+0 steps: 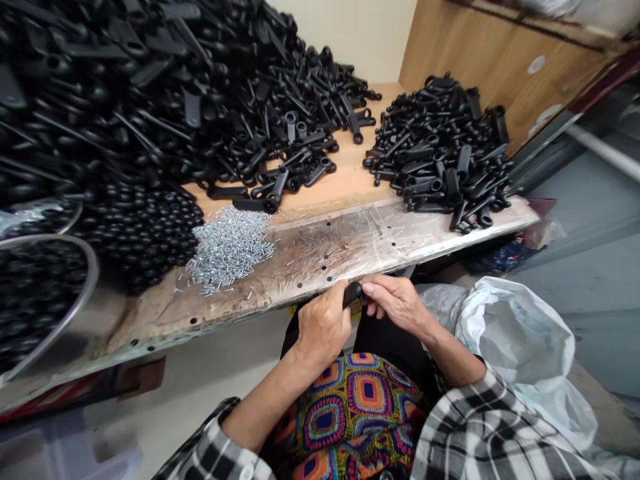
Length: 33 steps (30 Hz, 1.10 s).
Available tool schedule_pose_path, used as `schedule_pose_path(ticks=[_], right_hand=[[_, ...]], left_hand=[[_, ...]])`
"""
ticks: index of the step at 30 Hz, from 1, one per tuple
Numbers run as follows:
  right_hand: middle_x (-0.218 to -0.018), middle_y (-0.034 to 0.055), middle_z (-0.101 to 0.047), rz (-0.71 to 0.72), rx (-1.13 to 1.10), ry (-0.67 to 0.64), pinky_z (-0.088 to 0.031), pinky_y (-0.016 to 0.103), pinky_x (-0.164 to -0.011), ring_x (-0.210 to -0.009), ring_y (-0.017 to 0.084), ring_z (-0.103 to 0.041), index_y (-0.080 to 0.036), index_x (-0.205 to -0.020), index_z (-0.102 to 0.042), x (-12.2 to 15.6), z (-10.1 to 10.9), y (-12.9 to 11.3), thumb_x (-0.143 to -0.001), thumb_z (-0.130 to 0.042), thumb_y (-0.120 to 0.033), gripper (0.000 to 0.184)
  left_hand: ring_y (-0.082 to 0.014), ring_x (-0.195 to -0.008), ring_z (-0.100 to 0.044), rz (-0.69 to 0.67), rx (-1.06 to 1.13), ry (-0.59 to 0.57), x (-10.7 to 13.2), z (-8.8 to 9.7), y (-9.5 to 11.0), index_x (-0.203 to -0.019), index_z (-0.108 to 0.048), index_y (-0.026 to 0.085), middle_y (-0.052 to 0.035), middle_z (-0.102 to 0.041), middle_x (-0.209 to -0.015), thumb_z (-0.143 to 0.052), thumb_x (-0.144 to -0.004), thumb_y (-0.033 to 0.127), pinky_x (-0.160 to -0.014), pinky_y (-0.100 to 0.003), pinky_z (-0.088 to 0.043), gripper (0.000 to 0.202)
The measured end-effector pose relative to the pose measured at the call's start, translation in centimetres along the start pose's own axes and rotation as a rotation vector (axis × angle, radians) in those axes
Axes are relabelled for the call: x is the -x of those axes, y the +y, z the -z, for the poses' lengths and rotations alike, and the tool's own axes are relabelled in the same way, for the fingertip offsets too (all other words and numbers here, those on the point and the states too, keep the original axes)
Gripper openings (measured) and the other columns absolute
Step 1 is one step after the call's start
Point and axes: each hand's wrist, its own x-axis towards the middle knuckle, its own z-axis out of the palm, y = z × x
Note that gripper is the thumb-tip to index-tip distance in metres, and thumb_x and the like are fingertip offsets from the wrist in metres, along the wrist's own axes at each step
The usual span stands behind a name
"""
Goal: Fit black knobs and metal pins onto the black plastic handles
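Observation:
Just past the bench's front edge, above my lap, my left hand (pixel 324 320) is wrapped round a black plastic handle (pixel 353 294), whose dark rounded end sticks out toward the right. The thumb and fingers of my right hand (pixel 397 303) pinch at that end; whether a small pin or ball sits between the fingertips is hidden. On the bench ahead to the left lie a heap of small silvery metal pins (pixel 231 247) and a pile of shiny black balls (pixel 145 230). A smaller heap of black handles (pixel 445 153) lies to the right.
A large mound of black handles (pixel 175 87) fills the back left of the wooden bench (pixel 345 243). A metal bowl (pixel 90 267) of black balls stands at the left edge. An open white sack (pixel 515 327) stands at right, below the bench. A wooden panel (pixel 480 60) rises behind.

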Motion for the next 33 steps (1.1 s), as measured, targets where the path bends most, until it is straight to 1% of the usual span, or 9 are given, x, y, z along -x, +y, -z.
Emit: schedule_pose_path(ticks=[5, 11, 14, 18, 21, 25, 28, 30, 33], right_hand=[[-0.093, 0.0039, -0.066, 0.344, 0.274, 0.326, -0.048, 0.031, -0.078, -0.085, 0.018, -0.06, -0.02, -0.107, -0.062, -1.8, 3.7, -5.9, -0.083, -0.05, -0.043, 0.036], [-0.13, -0.0067, -0.047, 0.694, 0.254, 0.183, -0.027, 0.041, -0.102, -0.125, 0.022, -0.037, -0.03, -0.13, -0.042, -3.0, 2.7, -12.9, -0.089, -0.03, -0.049, 0.047], [-0.135, -0.0038, -0.042, 0.691, 0.295, 0.049, -0.025, 0.041, -0.104, -0.126, 0.023, -0.036, -0.027, -0.132, -0.039, -5.5, 1.2, -9.9, -0.089, -0.031, -0.048, 0.049], [-0.13, 0.0084, -0.049, 0.401, 0.488, -0.065, -0.025, 0.045, -0.104, -0.122, 0.025, -0.04, -0.018, -0.128, -0.046, -9.1, -0.1, -3.5, -0.09, -0.031, -0.039, 0.046], [-0.132, 0.0089, -0.046, 0.37, 0.413, -0.069, -0.021, 0.043, -0.106, -0.125, 0.023, -0.036, -0.017, -0.129, -0.045, -9.8, 0.6, -2.4, -0.088, -0.033, -0.04, 0.049], [-0.125, 0.0088, -0.053, 0.365, 0.027, 0.259, -0.034, 0.039, -0.099, -0.116, 0.02, -0.047, -0.019, -0.124, -0.049, -7.4, 3.0, -3.4, -0.087, -0.036, -0.044, 0.047], [-0.103, 0.0063, -0.064, 0.33, -0.131, 0.533, -0.044, 0.034, -0.086, -0.098, 0.019, -0.057, -0.019, -0.109, -0.059, -4.1, 4.0, -2.9, -0.081, -0.051, -0.04, 0.035], [-0.092, 0.0038, -0.065, 0.283, -0.115, 0.565, -0.045, 0.031, -0.081, -0.087, 0.018, -0.059, -0.02, -0.098, -0.064, -1.9, 3.8, -2.0, -0.078, -0.058, -0.034, 0.026], [-0.086, 0.002, -0.064, 0.256, -0.06, 0.417, -0.046, 0.028, -0.073, -0.077, 0.015, -0.057, -0.022, -0.098, -0.065, 0.5, 2.5, -0.8, -0.075, -0.061, -0.027, 0.023]], left_hand=[[-0.0256, -0.075, -0.063, -0.101, -0.224, 0.019, -4.9, 2.2, 1.0, -0.099, -0.055, 0.015, -0.0092, -0.065, -0.081, -0.036, -0.078, 0.012, -0.063, -0.032, -0.046, 0.028], [-0.028, -0.074, -0.063, -0.178, -0.368, -0.083, -7.5, 1.4, 1.5, -0.095, -0.057, 0.006, -0.0174, -0.063, -0.077, -0.032, -0.078, 0.007, -0.064, -0.035, -0.046, 0.03], [-0.0286, -0.076, -0.063, -0.168, -0.341, -0.15, -7.6, 0.8, 1.1, -0.093, -0.061, 0.006, -0.0185, -0.063, -0.08, -0.037, -0.077, 0.009, -0.066, -0.035, -0.047, 0.029], [-0.0261, -0.075, -0.063, -0.144, -0.294, -0.202, -7.9, 0.7, 0.7, -0.091, -0.063, 0.007, -0.018, -0.065, -0.077, -0.039, -0.075, 0.009, -0.066, -0.032, -0.047, 0.03], [-0.0258, -0.076, -0.064, -0.133, -0.263, -0.175, -8.0, 1.3, 0.6, -0.093, -0.062, 0.009, -0.0164, -0.066, -0.081, -0.037, -0.074, 0.009, -0.067, -0.032, -0.047, 0.031], [-0.0241, -0.077, -0.064, -0.077, -0.198, -0.106, -7.9, 2.0, -0.1, -0.104, -0.059, 0.018, -0.009, -0.068, -0.085, -0.039, -0.075, 0.015, -0.067, -0.032, -0.048, 0.034], [-0.0209, -0.08, -0.063, 0.016, 0.1, -0.034, -7.6, 2.0, -0.5, -0.104, -0.06, 0.022, -0.0044, -0.069, -0.087, -0.043, -0.075, 0.018, -0.071, -0.029, -0.047, 0.034], [-0.019, -0.073, -0.062, 0.08, 0.382, -0.021, -7.4, 1.8, -0.2, -0.097, -0.063, 0.02, -0.0027, -0.067, -0.077, -0.046, -0.076, 0.023, -0.068, -0.028, -0.047, 0.027], [-0.0175, -0.065, -0.061, 0.155, 0.736, -0.059, -7.4, 1.5, 1.6, -0.093, -0.063, 0.015, -0.003, -0.065, -0.071, -0.048, -0.079, 0.041, -0.063, -0.027, -0.047, 0.033]])
